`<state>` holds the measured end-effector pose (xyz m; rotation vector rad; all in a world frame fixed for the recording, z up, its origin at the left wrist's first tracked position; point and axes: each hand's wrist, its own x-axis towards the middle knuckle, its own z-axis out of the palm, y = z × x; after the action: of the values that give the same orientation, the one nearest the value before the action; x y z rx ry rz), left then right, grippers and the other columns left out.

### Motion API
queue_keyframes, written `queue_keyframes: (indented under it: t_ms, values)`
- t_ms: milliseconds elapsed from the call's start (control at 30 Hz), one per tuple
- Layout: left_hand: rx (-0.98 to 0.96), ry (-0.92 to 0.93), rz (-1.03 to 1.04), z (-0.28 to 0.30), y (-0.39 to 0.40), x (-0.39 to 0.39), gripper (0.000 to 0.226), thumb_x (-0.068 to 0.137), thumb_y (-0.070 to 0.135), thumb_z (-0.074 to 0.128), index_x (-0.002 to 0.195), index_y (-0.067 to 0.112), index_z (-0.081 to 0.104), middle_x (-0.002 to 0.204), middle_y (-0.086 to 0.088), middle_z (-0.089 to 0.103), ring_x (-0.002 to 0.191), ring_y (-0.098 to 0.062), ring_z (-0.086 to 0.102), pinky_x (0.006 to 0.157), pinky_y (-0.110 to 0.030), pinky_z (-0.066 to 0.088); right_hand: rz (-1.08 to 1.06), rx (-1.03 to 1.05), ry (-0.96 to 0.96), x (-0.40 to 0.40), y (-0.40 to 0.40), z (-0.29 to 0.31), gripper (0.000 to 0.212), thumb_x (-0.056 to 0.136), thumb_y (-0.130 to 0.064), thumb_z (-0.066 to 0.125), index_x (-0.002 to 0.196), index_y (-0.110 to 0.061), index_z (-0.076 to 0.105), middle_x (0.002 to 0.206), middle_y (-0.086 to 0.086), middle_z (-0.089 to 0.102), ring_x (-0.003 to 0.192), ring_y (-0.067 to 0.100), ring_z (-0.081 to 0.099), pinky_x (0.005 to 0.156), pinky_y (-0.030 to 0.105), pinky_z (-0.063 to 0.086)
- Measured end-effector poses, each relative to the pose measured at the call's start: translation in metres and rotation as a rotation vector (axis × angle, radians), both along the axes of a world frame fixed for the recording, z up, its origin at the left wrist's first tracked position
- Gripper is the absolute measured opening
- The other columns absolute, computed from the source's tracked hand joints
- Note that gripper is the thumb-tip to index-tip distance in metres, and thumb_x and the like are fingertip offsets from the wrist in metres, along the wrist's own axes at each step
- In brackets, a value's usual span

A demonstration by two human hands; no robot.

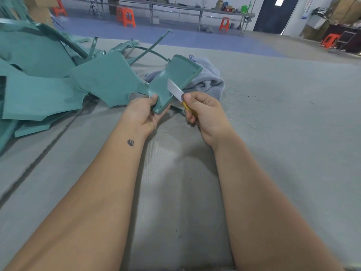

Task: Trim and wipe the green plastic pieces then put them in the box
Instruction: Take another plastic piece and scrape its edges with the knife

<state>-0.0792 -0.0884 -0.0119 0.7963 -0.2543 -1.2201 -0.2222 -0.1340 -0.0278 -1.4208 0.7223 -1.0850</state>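
Observation:
My left hand [145, 112] grips the near corner of a green plastic piece [175, 75], a curved panel with a raised rim, held tilted above the grey table. My right hand [203, 112] holds a utility knife [175, 89] with a yellow handle. Its silver blade lies against the piece's right edge. A grey cloth [207, 81] lies crumpled behind and under the piece. No box is in view.
A heap of green plastic pieces [58, 81] and thin green sprue strips [150, 47] covers the left and back of the grey table [273, 133]. Orange stools [127, 16] and long workbenches [195, 8] stand far behind.

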Motion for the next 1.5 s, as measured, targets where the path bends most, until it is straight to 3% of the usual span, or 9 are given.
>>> queue_keyframes:
  t_ms: [200, 433, 533, 667, 800, 967, 1133, 1333, 1500]
  values:
    - [-0.01, 0.012, -0.006, -0.001, 0.003, 0.001, 0.012, 0.1, -0.001, 0.043, 0.093, 0.001, 0.053, 0.066, -0.011, 0.071, 0.057, -0.02, 0.07, 0.051, -0.028, 0.057, -0.219, 0.31, -0.457, -0.009, -0.008, 0.007, 0.024, 0.101, -0.018, 0.052, 0.077, -0.016, 0.059, 0.06, -0.001, 0.047, 0.049, 0.008, 0.039, 0.045, 0.019, 0.033]
    - [-0.202, -0.307, -0.057, 0.001, 0.005, -0.006, 0.023, 0.101, 0.001, 0.041, 0.103, 0.014, 0.06, 0.092, 0.001, 0.072, 0.082, -0.012, 0.07, 0.069, -0.027, 0.06, -0.281, 0.336, -0.547, -0.01, -0.007, 0.012, 0.026, 0.104, -0.027, 0.042, 0.082, -0.018, 0.052, 0.056, 0.002, 0.042, 0.042, 0.01, 0.029, 0.041, 0.02, 0.024]
    - [-0.275, -0.439, 0.018, 0.003, 0.004, -0.016, 0.021, 0.102, 0.003, 0.04, 0.105, 0.018, 0.055, 0.105, -0.001, 0.068, 0.091, -0.012, 0.068, 0.079, -0.029, 0.058, -0.274, 0.385, -0.627, -0.015, -0.011, 0.01, 0.044, 0.105, -0.038, 0.031, 0.084, -0.011, 0.059, 0.054, 0.0, 0.038, 0.044, 0.011, 0.026, 0.044, 0.022, 0.022]
    - [-0.271, -0.497, 0.138, 0.003, 0.004, -0.015, 0.021, 0.103, 0.004, 0.039, 0.109, 0.02, 0.051, 0.118, -0.007, 0.061, 0.101, -0.018, 0.063, 0.083, -0.033, 0.056, -0.331, 0.286, -0.383, -0.009, -0.012, 0.007, 0.042, 0.102, -0.035, 0.042, 0.074, -0.015, 0.066, 0.054, -0.006, 0.04, 0.049, 0.007, 0.031, 0.046, 0.018, 0.028]
    - [-0.217, -0.394, 0.204, 0.002, 0.002, -0.009, 0.028, 0.102, 0.003, 0.041, 0.126, 0.014, 0.049, 0.12, -0.007, 0.063, 0.102, -0.018, 0.063, 0.082, -0.032, 0.056, -0.369, 0.07, -0.124, -0.003, -0.01, 0.007, 0.031, 0.097, -0.024, 0.054, 0.066, -0.024, 0.057, 0.065, -0.009, 0.048, 0.059, 0.009, 0.036, 0.058, 0.022, 0.032]
    - [-0.174, -0.378, 0.184, -0.001, -0.001, -0.008, 0.025, 0.102, 0.004, 0.042, 0.104, 0.024, 0.057, 0.082, 0.015, 0.072, 0.075, -0.006, 0.07, 0.063, -0.026, 0.058, -0.323, -0.042, -0.084, -0.001, -0.007, 0.005, 0.025, 0.101, -0.02, 0.049, 0.077, -0.021, 0.055, 0.059, -0.006, 0.055, 0.048, 0.008, 0.043, 0.047, 0.016, 0.038]
    - [-0.154, -0.329, 0.124, -0.003, -0.001, -0.004, 0.022, 0.102, 0.006, 0.042, 0.114, 0.019, 0.056, 0.096, 0.003, 0.069, 0.081, -0.013, 0.07, 0.063, -0.028, 0.058, -0.332, -0.078, -0.059, -0.002, -0.009, 0.002, 0.026, 0.101, -0.019, 0.049, 0.076, -0.024, 0.056, 0.057, -0.004, 0.049, 0.051, 0.009, 0.04, 0.048, 0.017, 0.036]
    - [-0.101, -0.162, 0.053, -0.001, 0.0, -0.003, 0.019, 0.101, 0.001, 0.041, 0.098, 0.007, 0.058, 0.086, -0.007, 0.069, 0.065, -0.014, 0.071, 0.054, -0.026, 0.057, -0.194, -0.156, 0.05, 0.004, -0.005, -0.002, 0.027, 0.091, -0.027, 0.053, 0.066, -0.032, 0.06, 0.051, -0.01, 0.044, 0.047, 0.007, 0.036, 0.046, 0.019, 0.032]
    - [-0.07, -0.143, 0.065, -0.001, 0.001, -0.004, 0.019, 0.101, 0.0, 0.038, 0.101, 0.006, 0.056, 0.091, -0.01, 0.067, 0.074, -0.019, 0.069, 0.055, -0.027, 0.058, -0.036, -0.245, 0.162, 0.009, 0.002, -0.005, 0.028, 0.091, -0.022, 0.056, 0.066, -0.032, 0.063, 0.051, -0.01, 0.045, 0.05, 0.008, 0.039, 0.052, 0.024, 0.034]
